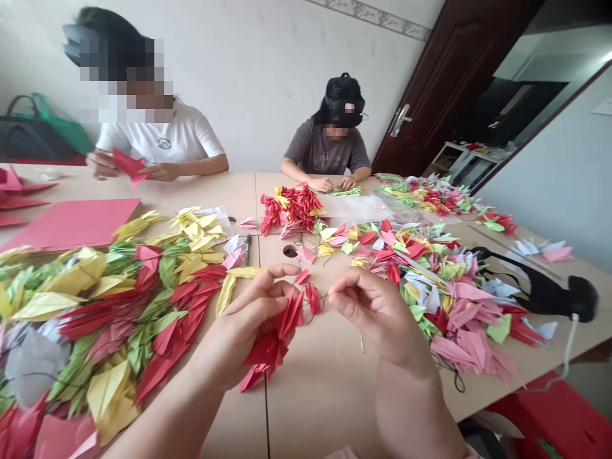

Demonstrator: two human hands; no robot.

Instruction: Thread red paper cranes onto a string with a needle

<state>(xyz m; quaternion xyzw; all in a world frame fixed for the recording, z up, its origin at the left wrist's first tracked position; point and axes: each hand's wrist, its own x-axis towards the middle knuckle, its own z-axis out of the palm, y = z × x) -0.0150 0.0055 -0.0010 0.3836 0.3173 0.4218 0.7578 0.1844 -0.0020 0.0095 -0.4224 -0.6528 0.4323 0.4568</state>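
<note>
While I watch through the head camera, my left hand (239, 331) sits curled and half open around a bunch of red paper cranes (272, 341), with its fingers (268, 287) raised above them. A thin dark thread (319, 303) runs from the bunch toward my right hand (375, 312), whose thumb and forefinger pinch together at the tips, on that thread as far as I can make out at this distance. Both hands hang over the worktop (315, 414), a little apart from each other.

Just left of them lies a big heap of red, green, yellow and pink paper cranes (119, 319), and to the right a second heap of pink, red, green and pale ones (430, 299) spreads across the worktop. Farther off sits a smaller cluster of red cranes (289, 207), and a flat red paper sheet (71, 223) lies at the far left.

Across the worktop, a co-worker in a white shirt (157, 137) holds a folded red paper (128, 166) in both hands. Another co-worker in a grey shirt (325, 150) has both hands on green cranes (344, 191). Behind them, at the right, stands a dark wooden door (454, 83).
</note>
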